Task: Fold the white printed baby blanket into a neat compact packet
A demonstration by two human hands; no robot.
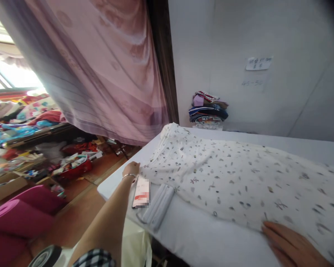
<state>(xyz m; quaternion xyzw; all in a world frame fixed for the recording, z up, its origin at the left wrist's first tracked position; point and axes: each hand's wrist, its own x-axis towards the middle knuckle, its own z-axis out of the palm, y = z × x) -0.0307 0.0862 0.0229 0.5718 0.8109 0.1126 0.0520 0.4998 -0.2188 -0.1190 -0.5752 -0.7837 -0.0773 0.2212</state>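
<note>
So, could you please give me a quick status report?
Left hand at left end of patterned fabric; right hand at its near edge. Fabric spread across white table, lightly rippled. Phone and pale grey object close to near edge.

"What's at lower right?"
"The right hand (293,244), resting on printed white cloth (225,174)."
"And left of centre?"
"The left hand (131,170), at the cloth's corner, near a phone (141,192)."
</note>
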